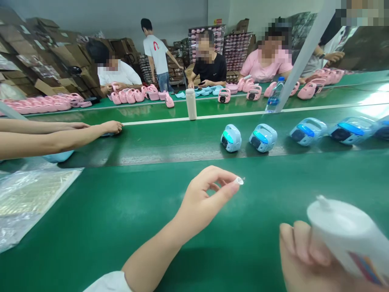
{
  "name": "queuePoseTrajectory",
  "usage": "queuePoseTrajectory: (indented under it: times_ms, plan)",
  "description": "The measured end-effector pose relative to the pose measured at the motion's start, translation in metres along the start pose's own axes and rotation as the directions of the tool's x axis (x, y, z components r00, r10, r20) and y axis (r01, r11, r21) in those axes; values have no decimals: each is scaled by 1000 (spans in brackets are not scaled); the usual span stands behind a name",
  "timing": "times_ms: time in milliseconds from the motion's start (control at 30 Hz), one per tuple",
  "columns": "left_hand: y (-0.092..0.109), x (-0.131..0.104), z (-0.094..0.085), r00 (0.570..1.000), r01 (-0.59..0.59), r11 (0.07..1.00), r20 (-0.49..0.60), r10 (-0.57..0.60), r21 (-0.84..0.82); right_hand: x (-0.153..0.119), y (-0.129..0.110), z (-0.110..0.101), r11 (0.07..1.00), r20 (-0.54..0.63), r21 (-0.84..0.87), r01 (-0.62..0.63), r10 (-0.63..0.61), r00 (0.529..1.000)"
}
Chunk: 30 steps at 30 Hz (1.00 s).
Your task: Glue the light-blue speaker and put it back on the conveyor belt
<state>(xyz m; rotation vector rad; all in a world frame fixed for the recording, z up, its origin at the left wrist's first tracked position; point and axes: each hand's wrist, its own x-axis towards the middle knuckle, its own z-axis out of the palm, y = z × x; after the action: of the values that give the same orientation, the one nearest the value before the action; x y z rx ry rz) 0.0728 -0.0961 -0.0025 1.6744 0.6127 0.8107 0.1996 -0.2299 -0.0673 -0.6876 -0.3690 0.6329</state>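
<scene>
My left hand [202, 200] pinches a small clear cap [240, 181] at thumb and fingertip above the green worktop [121, 227]. My right hand [304, 259] is clamped on the white tube [346, 235], nozzle bare. Uncapping step, probably glue; next needs steady aim.

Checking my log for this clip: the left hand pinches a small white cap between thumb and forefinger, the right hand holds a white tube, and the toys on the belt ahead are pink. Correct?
Not quite. The head view shows the toys on the belt ahead are blue; the pink ones lie on the far side by other workers. The left hand does pinch the small white cap, and the right hand holds the white tube.
</scene>
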Motion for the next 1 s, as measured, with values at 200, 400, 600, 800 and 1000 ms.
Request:
queuePoseTrajectory:
  times_ms: [200,400,600,800,1000]
  plan:
    - [-49,27,3,993,115,947,-36,-110,301,50,12,-20,672,11,659,-336,438,899]
    - [-135,41,9,994,72,835,33,-108,546,45,30,-47,576,-35,734,-360,561,827]
    - [-153,29,-2,990,17,803,104,-98,596,41,32,-53,532,-44,781,-326,569,821]
    - [-151,110,-37,998,52,868,-1,-60,495,35,46,-61,510,-68,797,-324,609,791]
    - [-167,264,-41,988,138,925,22,-156,353,31,53,-72,511,69,690,-512,658,750]
